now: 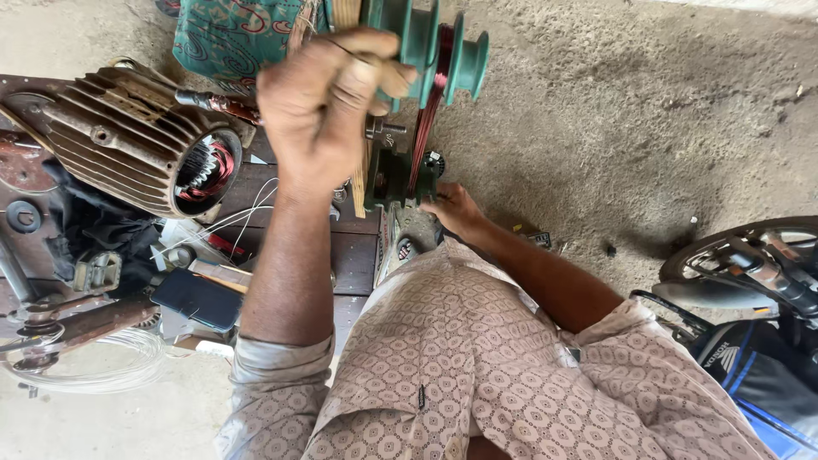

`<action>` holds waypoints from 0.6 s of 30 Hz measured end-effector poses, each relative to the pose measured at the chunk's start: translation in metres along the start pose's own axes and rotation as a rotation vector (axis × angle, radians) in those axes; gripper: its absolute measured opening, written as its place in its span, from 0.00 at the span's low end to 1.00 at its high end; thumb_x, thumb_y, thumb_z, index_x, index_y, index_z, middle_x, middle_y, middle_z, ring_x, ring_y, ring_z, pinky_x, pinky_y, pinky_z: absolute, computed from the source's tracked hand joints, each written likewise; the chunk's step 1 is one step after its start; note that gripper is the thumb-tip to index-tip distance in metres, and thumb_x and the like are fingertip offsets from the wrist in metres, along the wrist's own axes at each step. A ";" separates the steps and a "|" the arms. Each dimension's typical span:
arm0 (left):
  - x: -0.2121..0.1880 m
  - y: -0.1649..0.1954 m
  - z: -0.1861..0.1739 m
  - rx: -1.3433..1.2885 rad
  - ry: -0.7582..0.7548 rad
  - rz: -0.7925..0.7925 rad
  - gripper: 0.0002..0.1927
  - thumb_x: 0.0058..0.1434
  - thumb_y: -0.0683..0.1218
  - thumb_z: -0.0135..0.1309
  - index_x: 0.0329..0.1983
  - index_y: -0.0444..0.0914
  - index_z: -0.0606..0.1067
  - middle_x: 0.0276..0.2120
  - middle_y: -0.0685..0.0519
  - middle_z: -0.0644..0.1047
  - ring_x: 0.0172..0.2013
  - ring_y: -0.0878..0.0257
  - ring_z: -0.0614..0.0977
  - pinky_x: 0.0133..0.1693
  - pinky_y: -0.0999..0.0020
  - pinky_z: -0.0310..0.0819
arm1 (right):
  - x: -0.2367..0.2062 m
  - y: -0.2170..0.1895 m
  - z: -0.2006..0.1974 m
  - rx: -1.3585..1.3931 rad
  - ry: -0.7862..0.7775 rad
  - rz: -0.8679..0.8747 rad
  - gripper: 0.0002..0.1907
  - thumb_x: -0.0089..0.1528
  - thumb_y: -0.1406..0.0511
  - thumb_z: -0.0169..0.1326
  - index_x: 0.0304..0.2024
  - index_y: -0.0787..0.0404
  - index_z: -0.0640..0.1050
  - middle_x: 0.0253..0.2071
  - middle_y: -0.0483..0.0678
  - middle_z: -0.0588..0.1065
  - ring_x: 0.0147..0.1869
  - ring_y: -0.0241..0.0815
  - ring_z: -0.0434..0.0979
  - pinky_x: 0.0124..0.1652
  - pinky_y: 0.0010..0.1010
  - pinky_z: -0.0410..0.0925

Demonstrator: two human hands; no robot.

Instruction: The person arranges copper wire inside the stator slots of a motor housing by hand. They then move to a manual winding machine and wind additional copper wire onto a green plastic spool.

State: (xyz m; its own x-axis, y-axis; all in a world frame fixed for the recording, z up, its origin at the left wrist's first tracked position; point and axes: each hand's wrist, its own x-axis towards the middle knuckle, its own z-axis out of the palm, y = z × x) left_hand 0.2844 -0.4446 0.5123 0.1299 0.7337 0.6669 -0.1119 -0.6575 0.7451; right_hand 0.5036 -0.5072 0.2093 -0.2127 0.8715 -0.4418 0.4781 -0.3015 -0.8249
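At the far left a rusty ribbed motor housing [128,136] lies on the dark wooden desk [354,251], its open end showing red copper windings inside. Below it sits a dark phone [198,298], with loose white wires [247,213] trailing across the desk and a coil of clear wire [102,362] on the floor.

The left hand [328,98] is raised, fingers curled together, pinching what looks like a thin strand of wire against a wooden block [345,13] on the green winding spool [439,47]. The spool stands at the top, just right of that hand, with red copper wire [426,119] running down from it to the green winding machine [400,175].

The right hand [456,209] is lower, resting against the machine's base; its fingers are hidden, so I cannot tell how far it is closed.

At the far right, a parked motorcycle [750,264] stands on the concrete floor [639,111].
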 end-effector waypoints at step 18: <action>-0.001 -0.043 0.008 -0.202 0.011 0.043 0.13 0.78 0.47 0.49 0.47 0.30 0.76 0.48 0.45 0.80 0.33 0.63 0.85 0.40 0.73 0.80 | -0.113 -0.111 -0.026 -0.348 0.058 -0.882 0.07 0.62 0.65 0.59 0.35 0.64 0.80 0.32 0.50 0.78 0.34 0.46 0.79 0.33 0.38 0.73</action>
State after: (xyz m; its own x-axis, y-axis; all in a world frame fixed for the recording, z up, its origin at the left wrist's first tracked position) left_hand 0.2968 -0.4177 0.4795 0.1103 0.7085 0.6971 -0.3128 -0.6410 0.7009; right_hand 0.4970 -0.5617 0.3600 -0.5801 0.7507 0.3160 0.3945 0.5984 -0.6973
